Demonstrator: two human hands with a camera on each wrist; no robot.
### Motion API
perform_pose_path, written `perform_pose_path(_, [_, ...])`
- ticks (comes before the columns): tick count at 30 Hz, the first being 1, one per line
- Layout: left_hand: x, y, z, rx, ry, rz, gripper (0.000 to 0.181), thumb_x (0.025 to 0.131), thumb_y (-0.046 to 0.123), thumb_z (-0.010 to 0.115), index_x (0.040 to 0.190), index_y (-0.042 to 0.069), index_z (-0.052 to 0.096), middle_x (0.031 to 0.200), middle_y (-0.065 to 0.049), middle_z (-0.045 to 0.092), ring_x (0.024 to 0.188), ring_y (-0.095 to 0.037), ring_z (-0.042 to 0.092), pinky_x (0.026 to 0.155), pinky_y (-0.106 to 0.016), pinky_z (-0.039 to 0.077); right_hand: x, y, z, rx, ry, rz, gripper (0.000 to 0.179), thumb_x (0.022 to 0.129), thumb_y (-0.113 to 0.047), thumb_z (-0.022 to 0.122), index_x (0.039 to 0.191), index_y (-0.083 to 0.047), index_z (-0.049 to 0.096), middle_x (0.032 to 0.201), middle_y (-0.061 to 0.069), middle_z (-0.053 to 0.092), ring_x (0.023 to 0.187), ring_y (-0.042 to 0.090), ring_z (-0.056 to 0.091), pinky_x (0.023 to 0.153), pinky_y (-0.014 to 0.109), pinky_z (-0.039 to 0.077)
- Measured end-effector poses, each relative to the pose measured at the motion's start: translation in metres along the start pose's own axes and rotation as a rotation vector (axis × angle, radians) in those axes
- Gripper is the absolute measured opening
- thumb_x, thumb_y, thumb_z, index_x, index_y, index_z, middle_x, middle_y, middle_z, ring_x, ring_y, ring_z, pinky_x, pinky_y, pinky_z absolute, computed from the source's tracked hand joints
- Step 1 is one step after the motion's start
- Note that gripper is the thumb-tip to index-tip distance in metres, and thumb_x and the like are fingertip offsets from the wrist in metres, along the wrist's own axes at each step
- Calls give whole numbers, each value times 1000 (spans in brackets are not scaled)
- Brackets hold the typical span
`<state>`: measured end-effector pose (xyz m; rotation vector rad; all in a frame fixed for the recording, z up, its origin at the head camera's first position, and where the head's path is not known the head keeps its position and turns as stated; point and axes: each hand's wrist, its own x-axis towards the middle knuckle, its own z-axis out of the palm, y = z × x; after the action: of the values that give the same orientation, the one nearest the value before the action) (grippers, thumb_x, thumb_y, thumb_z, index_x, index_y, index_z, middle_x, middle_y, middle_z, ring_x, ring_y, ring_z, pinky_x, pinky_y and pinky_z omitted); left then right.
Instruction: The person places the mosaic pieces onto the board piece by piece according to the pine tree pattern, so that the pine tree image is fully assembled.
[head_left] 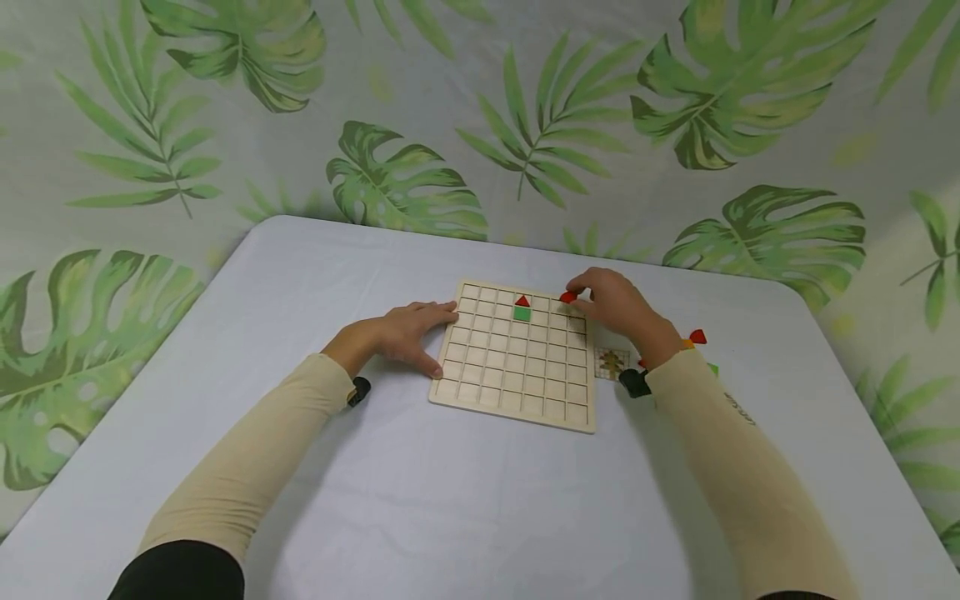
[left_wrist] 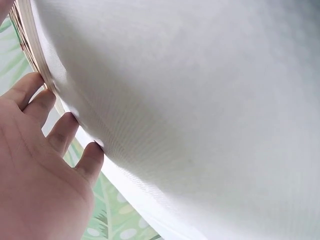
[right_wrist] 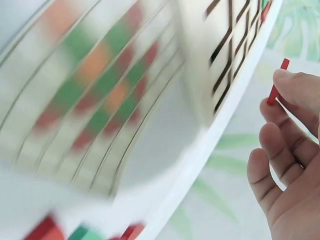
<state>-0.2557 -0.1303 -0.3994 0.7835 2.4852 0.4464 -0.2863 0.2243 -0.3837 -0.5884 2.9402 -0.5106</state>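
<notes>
A pale wooden grid board (head_left: pixel 517 358) lies on the white table. Two pieces sit in its upper cells: a red triangle (head_left: pixel 522 301) and, just below it, a green square (head_left: pixel 522 314). My left hand (head_left: pixel 408 333) rests at the board's left edge, thumb and fingers spread; its fingertips (left_wrist: pixel 65 130) show along that edge in the left wrist view. Between right thumb and index finger, a thin red piece (right_wrist: pixel 278 82) is pinched edge-on. That right hand (head_left: pixel 611 302) is over the board's upper right corner.
Right of the board lies a small pattern card (head_left: pixel 612 363), with a colored design on a grid. Beyond it, partly behind the right forearm, are loose pieces, among them a red one (head_left: pixel 698 337) and a green one (head_left: pixel 713 369). A leaf-patterned cloth (head_left: pixel 540 125) hangs behind the table.
</notes>
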Motion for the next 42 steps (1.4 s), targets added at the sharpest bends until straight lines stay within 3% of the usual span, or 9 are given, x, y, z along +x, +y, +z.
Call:
perform_pose_path(8, [0,-1,0,-3,3,1,97,80,43,80,158,17,27,170,2,10,157,-32,10,124,-57,15,21,-31,17,11,-38,-61,30,96,-16,64,123,-3,68,119,15,67,113,32,60,99,49,50])
perform_pose_path(14, [0,-3,1,-12,2,-1,98,79,44,80,157,17,28,170,2,10,156,-31,11,124,-56,16,30,-54,27,58,-44,-100,28,95,-14,65,121,-3,69,117,14,68,110,31,61,95,46,51])
perform_pose_path(20, [2,-6,2,-13,7,6,97,79,44,80,157,18,29,170,3,11,156,-30,12,124,-55,17,37,-69,35,33,-34,-128,25,92,-15,70,114,-4,72,112,12,71,103,29,58,90,41,51])
perform_pose_path(31, [2,-3,3,-18,13,20,96,79,44,80,157,18,29,169,2,12,155,-32,14,123,-56,18,37,-72,40,-30,-53,-120,21,92,-16,71,110,-6,74,111,12,69,94,26,49,84,40,46])
perform_pose_path(42, [1,-3,1,-13,14,15,96,79,43,81,156,18,30,169,2,12,156,-32,13,124,-56,18,38,-70,40,-5,-49,-169,20,92,-12,68,109,-6,76,113,14,69,102,31,55,88,43,48])
